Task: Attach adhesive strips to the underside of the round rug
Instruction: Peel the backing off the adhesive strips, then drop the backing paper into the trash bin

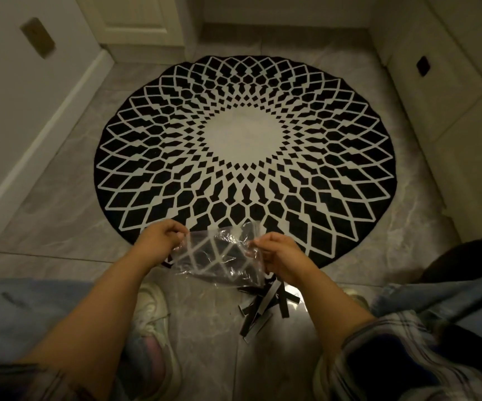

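head view: looking down at a tiled floor (60, 204) between white walls.
round rug (245, 157): black and white pattern, lying flat, patterned side up.
adhesive strips (263, 306): loose black pile on the tile just beside the rug's near edge.
plastic bag (219, 256): clear, crinkled, held above that edge.
left hand (161, 238): fingers curled, pinching the bag's left edge.
right hand (280, 253): pinching the bag's right edge.
shoe (150, 308): pale, below the left forearm.
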Motion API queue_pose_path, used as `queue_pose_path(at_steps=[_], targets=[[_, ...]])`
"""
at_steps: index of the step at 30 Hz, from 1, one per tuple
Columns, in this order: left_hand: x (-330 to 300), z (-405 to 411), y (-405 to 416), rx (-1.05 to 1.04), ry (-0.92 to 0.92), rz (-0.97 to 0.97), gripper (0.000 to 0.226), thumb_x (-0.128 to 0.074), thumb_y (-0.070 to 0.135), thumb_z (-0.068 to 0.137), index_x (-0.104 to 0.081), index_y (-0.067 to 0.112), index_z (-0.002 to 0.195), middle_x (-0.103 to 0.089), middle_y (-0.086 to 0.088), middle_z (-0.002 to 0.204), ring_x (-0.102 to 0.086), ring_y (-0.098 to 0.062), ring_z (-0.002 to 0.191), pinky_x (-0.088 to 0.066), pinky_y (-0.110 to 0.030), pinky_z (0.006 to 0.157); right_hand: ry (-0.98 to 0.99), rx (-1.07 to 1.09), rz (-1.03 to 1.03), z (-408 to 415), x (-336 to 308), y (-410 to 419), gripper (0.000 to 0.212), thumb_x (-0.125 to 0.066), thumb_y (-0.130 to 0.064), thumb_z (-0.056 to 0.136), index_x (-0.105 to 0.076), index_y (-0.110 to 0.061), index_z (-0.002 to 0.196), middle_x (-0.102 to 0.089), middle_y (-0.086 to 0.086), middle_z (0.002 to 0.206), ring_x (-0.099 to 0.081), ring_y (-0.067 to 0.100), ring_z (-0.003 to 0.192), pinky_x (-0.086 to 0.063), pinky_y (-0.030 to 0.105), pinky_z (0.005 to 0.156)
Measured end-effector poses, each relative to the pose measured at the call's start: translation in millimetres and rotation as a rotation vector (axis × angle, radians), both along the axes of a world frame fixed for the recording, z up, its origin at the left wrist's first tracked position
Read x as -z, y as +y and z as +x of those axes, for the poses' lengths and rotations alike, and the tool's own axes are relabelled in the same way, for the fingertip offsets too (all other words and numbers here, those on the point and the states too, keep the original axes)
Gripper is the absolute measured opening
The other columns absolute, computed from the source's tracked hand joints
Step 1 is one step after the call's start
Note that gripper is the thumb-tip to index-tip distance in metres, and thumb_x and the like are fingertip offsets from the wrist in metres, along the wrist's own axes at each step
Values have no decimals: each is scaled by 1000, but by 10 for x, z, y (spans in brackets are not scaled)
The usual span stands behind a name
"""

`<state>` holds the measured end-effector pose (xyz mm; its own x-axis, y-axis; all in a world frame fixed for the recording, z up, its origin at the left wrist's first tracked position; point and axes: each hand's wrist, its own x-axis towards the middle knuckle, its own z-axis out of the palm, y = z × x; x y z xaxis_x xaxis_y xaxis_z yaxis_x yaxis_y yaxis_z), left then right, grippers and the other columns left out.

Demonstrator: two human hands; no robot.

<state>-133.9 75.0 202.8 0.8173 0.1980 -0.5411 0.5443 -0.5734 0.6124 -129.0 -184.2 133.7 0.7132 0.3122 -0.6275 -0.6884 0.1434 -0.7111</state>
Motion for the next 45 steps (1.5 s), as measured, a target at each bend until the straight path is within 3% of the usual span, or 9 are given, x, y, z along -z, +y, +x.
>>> queue_pose_path(at_steps=[7, 11, 15, 19, 22, 27, 35, 40, 45], targets=[[-243, 241, -211, -236, -195, -57, 7, -66, 22, 87, -65, 18, 92, -69, -4, 90, -66, -18, 85, -54, -38, 84, -212, -69, -447, 622, -712, -227, 24, -66, -11, 86, -57, -14, 108, -65, 9, 103, -70, 23, 85, -60, 35, 70], [-584, 505, -482, -196, -347, -124, 6, -66, 21, 87, -66, 18, 91, -68, -1, 87, -65, -13, 76, -53, -26, 67, -417, -266, -619, 990, -1596, -562, 15, -63, -13, 89, -62, -12, 104, -70, 6, 94, -70, 22, 80, -61, 35, 71], [-1006, 890, -916, -104, -531, -300, 12, -65, 22, 89, -66, 11, 94, -70, -5, 86, -61, -9, 58, -51, -19, 57, -562, -167, -727, 1245, -2423, -1061, 10, -63, -8, 90, -63, -10, 99, -71, 6, 86, -71, 15, 61, -58, 27, 54], [-1355, 1187, -1575, 28, -442, -504, 38, -62, 46, 87, -58, 22, 115, -65, 6, 103, -63, -9, 90, -46, -24, 73, -670, 5, -807, 1235, -3018, -1644, 2, -63, -11, 91, -63, -12, 92, -71, 3, 78, -66, 11, 50, -54, 24, 46], [-1485, 1274, -2177, 213, -300, -570, 32, -58, 53, 87, -60, 26, 103, -66, 5, 102, -60, -13, 95, -44, -28, 76, -698, 170, -810, 1039, -3221, -2120, 11, -63, -12, 91, -60, -17, 82, -70, 0, 70, -55, 7, 39, -46, 19, 39], [-1605, 1252, -3033, 439, -163, -660, 17, -60, 29, 91, -65, 18, 103, -72, -2, 99, -67, -17, 94, -54, -32, 84, -671, 474, -732, 533, -3010, -2778, 18, -62, -11, 92, -58, -18, 76, -68, -1, 67, -53, 9, 39, -45, 19, 39], [-1542, 1236, -4258, 862, -179, -444, 21, -62, 29, 91, -67, 11, 100, -72, -4, 86, -70, -10, 71, -53, -22, 58, -444, 973, -809, -488, -2264, -3702, 15, -63, -12, 91, -58, -16, 78, -61, 1, 65, -51, 5, 40, -39, 16, 38], [-1199, 1119, -4796, 1177, 26, -331, 25, -63, 23, 90, -63, 8, 110, -71, -10, 102, -67, -30, 97, -51, -47, 92, -192, 885, -1198, -1009, -1545, -4034, 12, -67, -16, 86, -59, -17, 77, -66, 8, 76, -59, 21, 67, -52, 34, 66], [-717, 909, -4981, 1349, 83, -167, 23, -59, 33, 92, -57, 24, 114, -64, 1, 110, -65, -16, 96, -51, -36, 87, -18, 607, -1425, -1272, -1026, -4143, 10, -56, -16, 95, -52, -11, 86, -59, 9, 82, -60, 26, 78, -37, 29, 62]])
